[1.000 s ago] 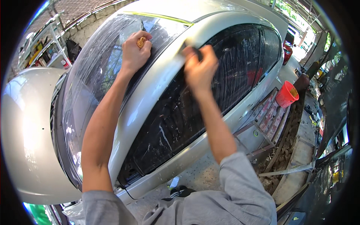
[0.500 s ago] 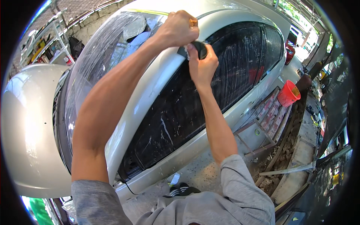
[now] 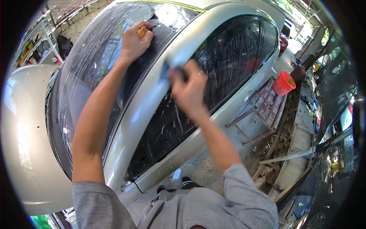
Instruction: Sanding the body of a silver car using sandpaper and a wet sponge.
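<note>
Roof pillar, curved, of pearly silver painted metal (image 3: 146,95): part of a car, running diagonally from near left to far centre, between a streaked, see-through windshield (image 3: 89,72) on its left and a dark-tinted, white-streaked side window (image 3: 228,49) on its right. My right hand (image 3: 188,87): closed around a dark, rounded block (image 3: 180,74), blurred by motion, at the pillar's right edge; pale blue patch just left of it, too blurred to identify; contact with the paint, cannot tell. My left hand (image 3: 135,41): fist closed on a small yellow-brown lump (image 3: 141,32), over the far part of the windshield; whether it touches the glass, cannot tell. Change noted: half a second ago both hands were together at the upper pillar; now the left is over the windshield and the right lower along the pillar, toward its near end. Meaning, as I judge it: the right hand alone works the pillar, the left only carrying its lump. Adjacent, right: bright red plastic bucket (image 3: 283,84), on a worn, slatted bench (image 3: 263,107).
</note>
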The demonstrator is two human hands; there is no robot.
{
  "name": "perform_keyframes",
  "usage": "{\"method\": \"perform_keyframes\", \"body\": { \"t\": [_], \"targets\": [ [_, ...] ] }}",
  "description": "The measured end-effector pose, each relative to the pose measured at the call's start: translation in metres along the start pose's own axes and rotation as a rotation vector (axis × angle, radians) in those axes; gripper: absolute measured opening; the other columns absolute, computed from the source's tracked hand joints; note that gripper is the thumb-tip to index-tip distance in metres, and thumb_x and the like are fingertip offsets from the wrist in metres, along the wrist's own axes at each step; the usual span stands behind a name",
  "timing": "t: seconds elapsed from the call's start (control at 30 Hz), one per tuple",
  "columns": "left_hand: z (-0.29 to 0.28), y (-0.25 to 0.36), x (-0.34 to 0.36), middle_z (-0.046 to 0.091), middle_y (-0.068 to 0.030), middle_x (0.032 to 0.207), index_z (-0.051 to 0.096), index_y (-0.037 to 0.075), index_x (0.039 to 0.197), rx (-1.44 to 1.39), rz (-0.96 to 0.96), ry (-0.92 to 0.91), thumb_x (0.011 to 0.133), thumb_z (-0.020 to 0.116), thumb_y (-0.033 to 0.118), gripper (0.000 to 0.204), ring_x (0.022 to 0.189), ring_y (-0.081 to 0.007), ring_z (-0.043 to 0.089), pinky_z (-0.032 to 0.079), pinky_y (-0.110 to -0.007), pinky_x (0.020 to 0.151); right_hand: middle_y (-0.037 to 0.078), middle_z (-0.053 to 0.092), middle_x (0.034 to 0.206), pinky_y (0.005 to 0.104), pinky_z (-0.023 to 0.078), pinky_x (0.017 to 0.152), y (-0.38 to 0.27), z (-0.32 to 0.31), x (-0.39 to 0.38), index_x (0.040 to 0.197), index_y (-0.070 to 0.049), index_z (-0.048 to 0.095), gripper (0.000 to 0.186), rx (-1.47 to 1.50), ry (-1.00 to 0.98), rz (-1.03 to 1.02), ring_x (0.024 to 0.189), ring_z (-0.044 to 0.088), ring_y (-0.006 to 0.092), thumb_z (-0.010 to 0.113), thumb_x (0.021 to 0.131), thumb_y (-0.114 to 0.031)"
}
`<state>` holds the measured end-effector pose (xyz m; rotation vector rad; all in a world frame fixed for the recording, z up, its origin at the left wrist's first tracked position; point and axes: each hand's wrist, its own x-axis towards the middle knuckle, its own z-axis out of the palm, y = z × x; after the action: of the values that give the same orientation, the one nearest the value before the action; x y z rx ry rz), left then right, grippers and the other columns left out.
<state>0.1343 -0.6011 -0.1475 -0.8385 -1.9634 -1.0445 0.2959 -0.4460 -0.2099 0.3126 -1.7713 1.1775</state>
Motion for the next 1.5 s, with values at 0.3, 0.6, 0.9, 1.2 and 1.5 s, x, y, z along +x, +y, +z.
{"method": "perform_keyframes", "body": {
  "t": [0.3, 0.6, 0.9, 1.2, 1.5],
  "targets": [
    [0.001, 0.043, 0.032, 0.071, -0.0200, 0.087, 0.075, 0.009, 0.094, -0.108, 0.187, -0.124, 0.077, 0.063, 0.016, 0.022, 0.085, -0.0352, 0.071, 0.056, -0.040, 0.081, 0.026, 0.071, 0.094, 0.0503, 0.055, 0.080, -0.012, -0.001, 0.041, 0.094, -0.003, 0.072, 0.044, -0.537, 0.017, 0.169, 0.094, 0.069, 0.0412, 0.073, 0.079, -0.044],
    [0.039, 0.055, 0.049, 0.073, -0.0142, 0.081, 0.075, 0.007, 0.092, -0.505, 0.006, -0.167, 0.083, 0.061, 0.016, 0.019, 0.079, -0.0256, 0.072, 0.055, -0.038, 0.077, 0.019, 0.071, 0.075, 0.0487, 0.057, 0.068, -0.009, -0.007, 0.060, 0.090, -0.010, 0.076, 0.049, -0.746, -0.031, 0.136, 0.071, 0.071, 0.0396, 0.071, 0.079, -0.058],
    [0.045, 0.025, 0.027, 0.072, -0.0150, 0.088, 0.069, 0.004, 0.102, -0.462, -0.079, -0.091, 0.089, 0.065, 0.023, 0.024, 0.084, -0.0254, 0.071, 0.054, -0.035, 0.080, 0.016, 0.073, 0.081, 0.0446, 0.058, 0.075, 0.006, -0.034, 0.141, 0.093, -0.010, 0.077, 0.044, -0.806, -0.111, 0.289, 0.082, 0.073, 0.0291, 0.069, 0.083, -0.052],
    [0.041, 0.018, 0.021, 0.071, -0.0141, 0.088, 0.068, 0.002, 0.103, -0.432, -0.015, -0.075, 0.089, 0.064, 0.021, 0.024, 0.085, -0.0205, 0.069, 0.052, -0.032, 0.081, 0.012, 0.072, 0.072, 0.0401, 0.058, 0.066, 0.036, -0.037, 0.186, 0.099, -0.018, 0.079, 0.030, -0.779, -0.106, 0.132, 0.070, 0.073, 0.0240, 0.065, 0.088, -0.042],
    [0.031, 0.017, 0.017, 0.072, -0.0147, 0.103, 0.066, -0.002, 0.102, -0.456, -0.013, -0.104, 0.091, 0.063, 0.014, 0.020, 0.095, -0.0193, 0.068, 0.051, -0.031, 0.087, 0.016, 0.073, 0.084, 0.0430, 0.056, 0.080, 0.067, -0.044, 0.191, 0.101, -0.017, 0.077, 0.035, -0.796, -0.259, 0.169, 0.084, 0.072, 0.0333, 0.065, 0.085, -0.046]
  ]
}}
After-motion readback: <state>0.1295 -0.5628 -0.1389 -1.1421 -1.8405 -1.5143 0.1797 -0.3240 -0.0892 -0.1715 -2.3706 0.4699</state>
